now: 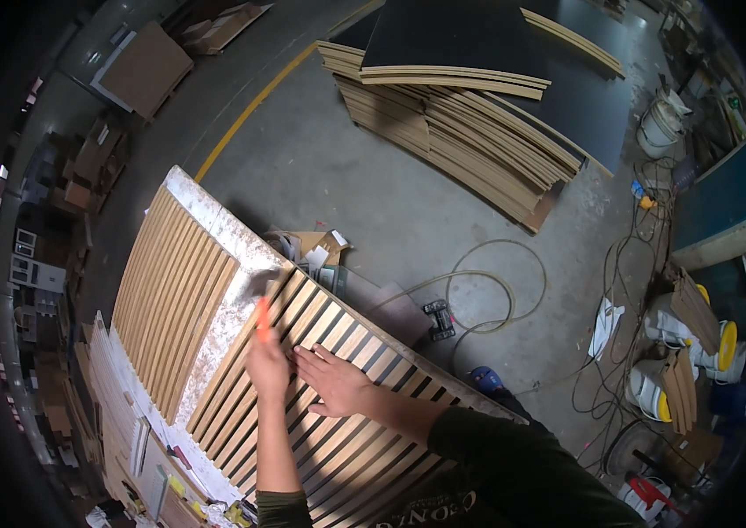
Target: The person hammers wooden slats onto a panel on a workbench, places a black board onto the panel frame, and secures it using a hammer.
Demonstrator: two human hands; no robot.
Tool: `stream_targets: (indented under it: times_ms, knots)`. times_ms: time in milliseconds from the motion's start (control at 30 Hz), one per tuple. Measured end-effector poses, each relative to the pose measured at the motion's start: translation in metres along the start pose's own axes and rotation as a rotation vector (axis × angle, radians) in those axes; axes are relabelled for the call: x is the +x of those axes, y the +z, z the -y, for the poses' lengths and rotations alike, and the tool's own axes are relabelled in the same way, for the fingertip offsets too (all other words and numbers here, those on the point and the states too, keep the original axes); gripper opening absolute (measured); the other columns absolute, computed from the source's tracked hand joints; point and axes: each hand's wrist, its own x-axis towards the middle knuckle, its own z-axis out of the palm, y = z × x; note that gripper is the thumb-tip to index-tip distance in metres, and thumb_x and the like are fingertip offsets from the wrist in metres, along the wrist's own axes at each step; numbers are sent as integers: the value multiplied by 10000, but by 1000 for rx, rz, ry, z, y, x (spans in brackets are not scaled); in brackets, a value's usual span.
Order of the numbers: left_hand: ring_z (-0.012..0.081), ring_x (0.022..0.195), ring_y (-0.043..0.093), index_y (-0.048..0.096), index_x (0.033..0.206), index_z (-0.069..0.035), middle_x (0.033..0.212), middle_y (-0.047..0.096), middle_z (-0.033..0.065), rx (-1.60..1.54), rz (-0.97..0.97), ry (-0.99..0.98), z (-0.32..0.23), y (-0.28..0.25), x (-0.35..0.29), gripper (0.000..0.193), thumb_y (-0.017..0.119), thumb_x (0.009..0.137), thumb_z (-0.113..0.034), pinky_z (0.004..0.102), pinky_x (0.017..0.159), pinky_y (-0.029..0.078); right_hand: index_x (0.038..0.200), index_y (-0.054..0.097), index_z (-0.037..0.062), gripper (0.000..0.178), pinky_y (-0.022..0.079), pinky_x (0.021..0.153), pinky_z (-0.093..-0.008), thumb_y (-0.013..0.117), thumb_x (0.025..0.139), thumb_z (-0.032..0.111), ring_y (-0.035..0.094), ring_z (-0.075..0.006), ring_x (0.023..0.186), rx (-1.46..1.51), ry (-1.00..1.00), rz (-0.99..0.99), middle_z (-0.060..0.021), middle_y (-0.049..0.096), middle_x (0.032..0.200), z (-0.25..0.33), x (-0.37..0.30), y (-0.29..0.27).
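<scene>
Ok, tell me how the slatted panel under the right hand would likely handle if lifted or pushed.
The slatted panel is probably stiff along its long wood strips, but may flex across them, since they are spaced apart. Lying flat and broad, it would likely slide rather than roll or tip.

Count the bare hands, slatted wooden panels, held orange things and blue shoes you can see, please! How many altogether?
Bare hands: 2 (left hand and right hand)
Slatted wooden panels: 2 (left panel and right panel)
Held orange things: 1 (a blurred orange object)
Blue shoes: 1 (blue shoe)
Total: 6
</scene>
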Motion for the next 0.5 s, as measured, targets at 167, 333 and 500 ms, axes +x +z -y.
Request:
stream_targets:
  times_ms: [167,333,500]
  knots:
    - [432,717,541,520,861,-18,737,564,251,-25,157,-48,-6,1,4,306,431,905,-308,469,611,414,1326,280,-27,736,83,1081,-409,378,831,509,155,-256,1327,25,28,43,-145,259,1399,-4,-3,4]
    - [261,489,422,454,787,-9,564,445,135,-328,-61,-109,-25,-14,25,293,404,931,-259,359,487,356,1344,253,-17,745,64,1084,-406,351,838,520,120,-260,1340,11,28,5,-148,200,1428,-10,-7,0]
    - [447,713,536,510,856,8,726,566,259,70,149,-119,15,7,30,300,453,888,-285,490,607,394,1348,220,-32,764,88,1083,-402,375,832,511,116,-260,1341,33,-1,-9,-149,185,1432,-5,-3,1]
